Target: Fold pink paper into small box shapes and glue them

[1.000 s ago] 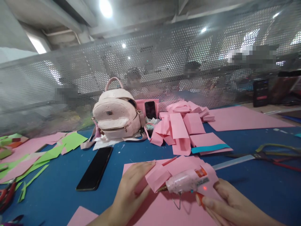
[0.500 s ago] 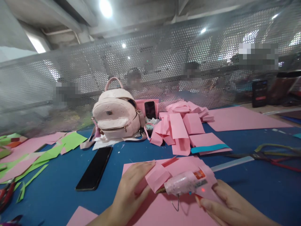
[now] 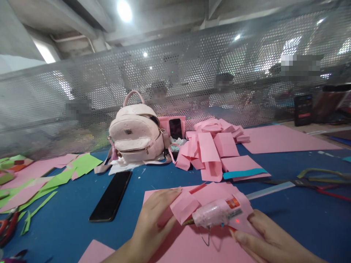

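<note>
My right hand (image 3: 263, 233) is closed around a pink hot glue gun (image 3: 214, 213), with a finger at its trigger and a red light glowing on its side. A clear glue stick (image 3: 271, 191) juts out of the gun's back. The metal nozzle meets the lower edge of a folded pink paper piece (image 3: 185, 207). My left hand (image 3: 156, 215) grips that piece from the left, thumb below and fingers above; part of it is hidden by the hand. Beneath both hands lies a large pink sheet (image 3: 189, 248) on the blue table.
A black phone (image 3: 111, 197) lies left of my hands. Behind stand a pale pink backpack (image 3: 137, 135) and a heap of folded pink papers (image 3: 210, 146). Scissors (image 3: 315, 180) rest at right, red-handled pliers (image 3: 9, 226) at left. A perforated metal screen (image 3: 192, 73) closes off the back.
The view has shifted very slightly. Both hands, the glue gun and the folded paper keep the same positions relative to one another.
</note>
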{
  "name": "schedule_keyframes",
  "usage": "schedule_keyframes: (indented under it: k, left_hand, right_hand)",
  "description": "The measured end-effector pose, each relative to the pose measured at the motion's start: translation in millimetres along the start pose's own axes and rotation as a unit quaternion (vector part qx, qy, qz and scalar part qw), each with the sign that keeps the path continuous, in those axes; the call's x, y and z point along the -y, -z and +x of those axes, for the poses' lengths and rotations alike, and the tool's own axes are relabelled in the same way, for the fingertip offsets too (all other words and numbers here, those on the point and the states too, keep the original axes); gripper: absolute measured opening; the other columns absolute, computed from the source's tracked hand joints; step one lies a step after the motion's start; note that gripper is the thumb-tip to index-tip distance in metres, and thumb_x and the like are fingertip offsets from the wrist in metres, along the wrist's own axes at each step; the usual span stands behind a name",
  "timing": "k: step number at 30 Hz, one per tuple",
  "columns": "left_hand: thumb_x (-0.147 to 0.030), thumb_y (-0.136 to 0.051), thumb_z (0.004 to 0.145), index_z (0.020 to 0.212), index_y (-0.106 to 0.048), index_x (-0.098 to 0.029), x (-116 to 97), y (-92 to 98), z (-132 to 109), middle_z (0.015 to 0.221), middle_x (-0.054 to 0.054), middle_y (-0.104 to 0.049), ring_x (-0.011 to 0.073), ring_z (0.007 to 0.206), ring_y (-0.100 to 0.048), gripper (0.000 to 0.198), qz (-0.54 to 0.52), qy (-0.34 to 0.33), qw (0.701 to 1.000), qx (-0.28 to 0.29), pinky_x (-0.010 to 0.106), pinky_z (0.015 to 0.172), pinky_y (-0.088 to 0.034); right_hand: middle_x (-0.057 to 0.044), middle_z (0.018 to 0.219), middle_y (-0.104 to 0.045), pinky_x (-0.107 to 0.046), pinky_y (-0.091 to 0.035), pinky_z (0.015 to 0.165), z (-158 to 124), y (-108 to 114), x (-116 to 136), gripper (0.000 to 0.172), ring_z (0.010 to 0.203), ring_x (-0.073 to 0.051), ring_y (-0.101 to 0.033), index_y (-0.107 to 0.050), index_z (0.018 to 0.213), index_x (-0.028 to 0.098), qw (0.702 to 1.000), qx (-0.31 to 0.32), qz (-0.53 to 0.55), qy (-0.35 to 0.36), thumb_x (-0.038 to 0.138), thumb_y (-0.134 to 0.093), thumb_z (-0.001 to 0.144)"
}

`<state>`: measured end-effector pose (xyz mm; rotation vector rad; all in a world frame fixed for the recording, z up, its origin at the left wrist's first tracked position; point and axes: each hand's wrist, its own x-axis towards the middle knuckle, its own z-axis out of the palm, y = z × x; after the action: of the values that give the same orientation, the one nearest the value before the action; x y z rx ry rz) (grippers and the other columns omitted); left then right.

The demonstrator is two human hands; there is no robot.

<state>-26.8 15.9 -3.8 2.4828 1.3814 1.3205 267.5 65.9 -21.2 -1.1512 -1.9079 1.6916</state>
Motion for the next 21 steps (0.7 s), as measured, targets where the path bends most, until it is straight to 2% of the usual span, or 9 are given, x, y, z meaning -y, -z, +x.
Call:
schedule_keyframes:
  k: [5, 9, 12, 15, 21]
  left_hand:
    - [-0.028, -0.058, 0.098, 0.137, -0.056, -0.021, -0.6, 0.2, 0.3, 0.129, 0.012, -0.070, 0.0235, 0.117, -0.068, 0.040, 0.002, 0.000, 1.000, 0.000, 0.037, 0.098, -0.057]
    - [-0.027, -0.060, 0.098, 0.137, -0.056, -0.021, -1.8, 0.4, 1.8, 0.127, 0.011, -0.071, 0.0229, 0.115, -0.068, 0.040, 0.002, 0.000, 1.000, -0.002, 0.037, 0.098, -0.057]
    - [-0.027, -0.060, 0.098, 0.137, -0.056, -0.022, -0.9, 0.0, 1.4, 0.128, 0.011, -0.071, 0.0231, 0.115, -0.068, 0.040, 0.001, 0.001, 1.000, 0.002, 0.037, 0.098, -0.057]
    - [-0.024, -0.061, 0.096, 0.138, -0.055, -0.022, 1.0, -0.5, -0.5, 0.130, 0.010, -0.070, 0.0232, 0.117, -0.067, 0.043, -0.005, 0.006, 1.000, 0.005, 0.037, 0.100, -0.056]
    - [-0.027, -0.061, 0.097, 0.139, -0.055, -0.023, 1.9, 0.2, -2.1, 0.131, 0.009, -0.069, 0.0221, 0.119, -0.066, 0.043, -0.011, 0.007, 1.000, 0.007, 0.036, 0.101, -0.054]
  right_hand:
    - [0.010, 0.044, -0.039, -0.023, -0.025, 0.042, -2.6, 0.4, 5.6, 0.055, 0.037, -0.008, -0.030, -0.052, 0.094, 0.021, 1.000, 0.010, -0.007, -0.011, 0.075, -0.054, 0.082]
    - [0.010, 0.045, -0.040, -0.023, -0.022, 0.044, -9.0, -3.4, 22.6, 0.047, 0.039, -0.007, -0.030, -0.052, 0.090, 0.021, 0.999, -0.036, 0.008, -0.015, 0.067, -0.059, 0.083]
    - [0.010, 0.044, -0.040, -0.023, -0.021, 0.044, -11.8, -5.7, 29.6, 0.044, 0.040, -0.007, -0.030, -0.050, 0.084, 0.022, 0.998, -0.048, 0.018, -0.021, 0.064, -0.061, 0.082]
    - [0.010, 0.044, -0.040, -0.023, -0.020, 0.045, -11.7, -5.5, 27.3, 0.044, 0.040, -0.007, -0.030, -0.046, 0.077, 0.022, 0.998, -0.049, 0.021, -0.024, 0.064, -0.061, 0.082]
    - [0.010, 0.045, -0.040, -0.022, -0.020, 0.045, -11.2, -2.9, 19.2, 0.048, 0.040, -0.006, -0.030, -0.046, 0.080, 0.022, 0.998, -0.043, 0.032, -0.025, 0.068, -0.059, 0.082]
